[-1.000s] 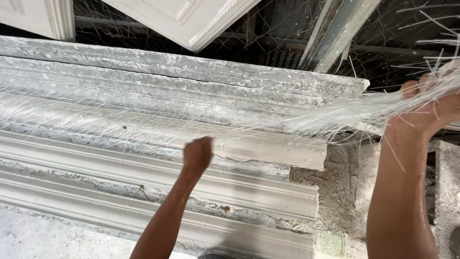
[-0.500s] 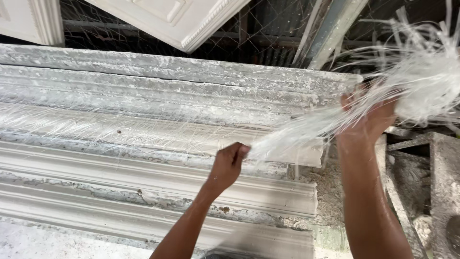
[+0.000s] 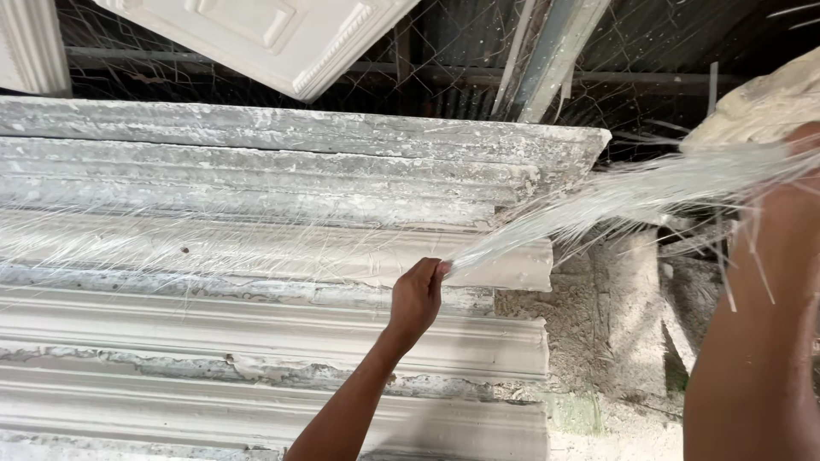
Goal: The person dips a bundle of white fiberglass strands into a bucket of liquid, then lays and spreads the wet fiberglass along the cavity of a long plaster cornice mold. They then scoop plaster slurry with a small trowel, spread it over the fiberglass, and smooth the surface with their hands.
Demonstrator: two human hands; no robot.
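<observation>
A person's left hand (image 3: 417, 296) is clenched round one end of a bundle of glass-fibre strands (image 3: 615, 201), fingers curled tight and thumb tucked at the pinch point, just above a long white plaster cornice moulding (image 3: 282, 252) lying w/ others on a stack. The strands run taut from that grip up and to the right, fanning wider toward the top-right corner, where they meet a pale wad of loose fibre (image 3: 764, 107). The left forearm rises from the bottom edge at a slant, wrist bent slightly back, knuckles facing the camera. The right arm fills the lower right of the frame, upright and very close to the lens; the right hand (image 3: 803, 149) is mostly cut off by the frame edge, so whether it is closed on the fibre can't be told, though the strands end at it. More thin strands lie spread flat across the moulding to the left of the grip. Behind the stack: wire mesh (image 3: 478, 68) and a tilted white panel (image 3: 265, 38). Vs. half a sec. ago, the left hand has moved right along the moulding and now grips the bundle's end; the right hand has swung farther up and right, pulling the fibres out straighter and longer.
</observation>
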